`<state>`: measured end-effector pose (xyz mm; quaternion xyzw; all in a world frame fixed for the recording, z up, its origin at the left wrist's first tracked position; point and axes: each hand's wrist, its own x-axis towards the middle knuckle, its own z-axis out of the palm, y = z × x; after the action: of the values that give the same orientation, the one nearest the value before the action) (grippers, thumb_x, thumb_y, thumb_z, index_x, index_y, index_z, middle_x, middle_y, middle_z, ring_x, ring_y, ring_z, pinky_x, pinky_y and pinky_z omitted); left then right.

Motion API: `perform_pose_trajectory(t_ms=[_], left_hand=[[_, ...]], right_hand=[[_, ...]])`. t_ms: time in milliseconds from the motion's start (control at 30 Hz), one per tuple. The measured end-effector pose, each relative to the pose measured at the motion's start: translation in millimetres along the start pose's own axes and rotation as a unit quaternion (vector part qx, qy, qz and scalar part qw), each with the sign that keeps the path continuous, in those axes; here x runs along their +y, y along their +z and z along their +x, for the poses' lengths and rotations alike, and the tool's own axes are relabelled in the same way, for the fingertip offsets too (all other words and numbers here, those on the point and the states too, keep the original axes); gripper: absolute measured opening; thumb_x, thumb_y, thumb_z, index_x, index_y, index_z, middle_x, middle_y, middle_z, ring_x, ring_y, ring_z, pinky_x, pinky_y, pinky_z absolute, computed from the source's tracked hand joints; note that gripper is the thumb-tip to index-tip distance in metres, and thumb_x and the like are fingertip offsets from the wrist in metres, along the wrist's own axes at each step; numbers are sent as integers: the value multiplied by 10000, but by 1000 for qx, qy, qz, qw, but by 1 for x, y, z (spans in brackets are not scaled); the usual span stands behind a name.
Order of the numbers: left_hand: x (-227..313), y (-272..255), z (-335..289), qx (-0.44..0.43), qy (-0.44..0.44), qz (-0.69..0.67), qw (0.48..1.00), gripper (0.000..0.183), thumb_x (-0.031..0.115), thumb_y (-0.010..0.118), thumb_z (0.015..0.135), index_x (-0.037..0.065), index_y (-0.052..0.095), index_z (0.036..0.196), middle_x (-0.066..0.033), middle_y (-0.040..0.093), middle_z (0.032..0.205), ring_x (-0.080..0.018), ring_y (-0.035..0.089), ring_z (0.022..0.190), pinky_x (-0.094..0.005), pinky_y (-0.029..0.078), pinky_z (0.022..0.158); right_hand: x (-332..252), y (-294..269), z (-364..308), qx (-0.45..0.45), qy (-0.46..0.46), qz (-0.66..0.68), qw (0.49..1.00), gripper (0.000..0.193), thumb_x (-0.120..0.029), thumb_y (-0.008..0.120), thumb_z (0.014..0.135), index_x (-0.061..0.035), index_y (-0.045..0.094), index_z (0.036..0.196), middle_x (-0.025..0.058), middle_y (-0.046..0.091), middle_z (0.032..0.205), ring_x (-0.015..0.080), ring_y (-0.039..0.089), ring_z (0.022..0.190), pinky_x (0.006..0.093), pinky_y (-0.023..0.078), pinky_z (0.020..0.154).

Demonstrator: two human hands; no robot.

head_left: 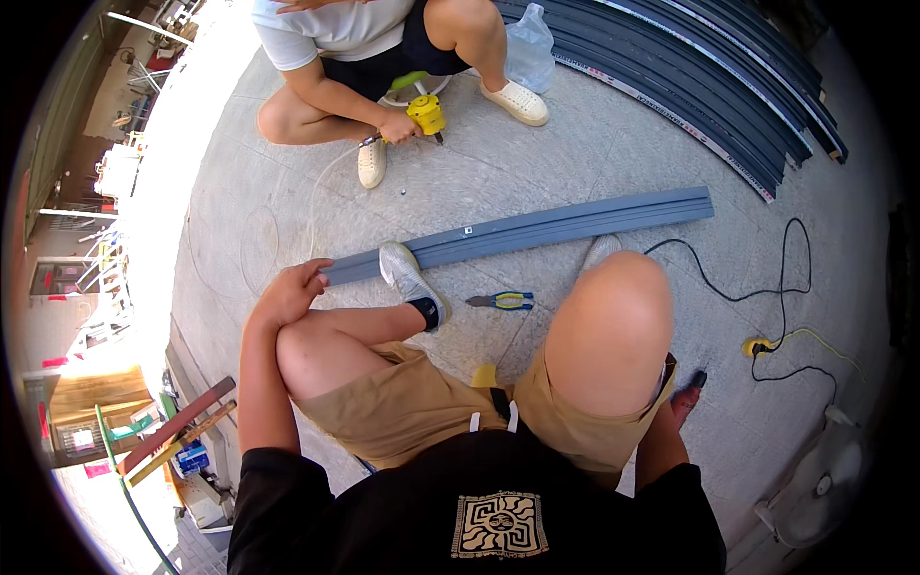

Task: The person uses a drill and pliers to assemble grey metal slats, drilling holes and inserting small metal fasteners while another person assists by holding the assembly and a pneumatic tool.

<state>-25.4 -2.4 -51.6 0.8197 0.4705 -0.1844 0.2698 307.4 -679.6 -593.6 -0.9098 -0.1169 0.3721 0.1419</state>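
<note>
A long grey metal profile (556, 224) with grooves along it lies across the concrete floor in front of me. At its left end my left hand (290, 293) is closed, thumb and fingers on the edge. My left shoe (407, 273) rests on the profile near that hand. My right forearm drops down beside my right thigh, and that hand is hidden behind the leg. Close to that side, a red tool (686, 402) with a dark tip shows partly past my leg. Pliers (502, 301) with blue and yellow handles lie between my feet.
Across from me a person squats, one hand on a yellow power tool (427, 114) with a pale hose. Dark profiles (661, 86) are stacked at the far right beside a plastic bag (530, 48). A black cable (738, 290) loops to a yellow connector (755, 347); a fan (819, 487) stands lower right.
</note>
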Motion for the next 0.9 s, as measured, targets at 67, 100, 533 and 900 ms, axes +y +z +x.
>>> perform_pose_trajectory(t_ms=[67,100,533,900], left_hand=[[1,6,12,18,70,-8,997,404,187,626,1061,41,653,1436,-190,773,1083,-300,737,970,-426,564,912],[15,10,22,14,83,-15,996,404,187,626,1061,41,653,1436,-190,773,1083,-300,737,970,-426,564,912],[150,-10,-35,56,421,-71,903,428,100,661,1044,62,631,1470,-139,760,1160,-268,738,1046,-403,576,947],[109,15,-29,50,454,-421,784,284,75,772,999,5,709,1267,-110,687,1222,-194,697,1088,-353,584,961]], right_hand=[[1,-63,14,67,17,125,990,297,-314,634,982,-65,794,1012,143,772,988,335,687,962,492,539,839],[8,-97,22,108,20,227,968,294,-309,638,988,-62,793,1027,141,773,993,327,691,952,481,545,832],[-542,-395,-223,68,-429,273,858,186,-138,822,952,-4,730,1043,11,713,935,71,627,786,246,510,705],[-618,-274,-275,-171,-526,229,801,264,-259,810,987,-24,697,942,54,668,755,141,570,659,330,465,615]])
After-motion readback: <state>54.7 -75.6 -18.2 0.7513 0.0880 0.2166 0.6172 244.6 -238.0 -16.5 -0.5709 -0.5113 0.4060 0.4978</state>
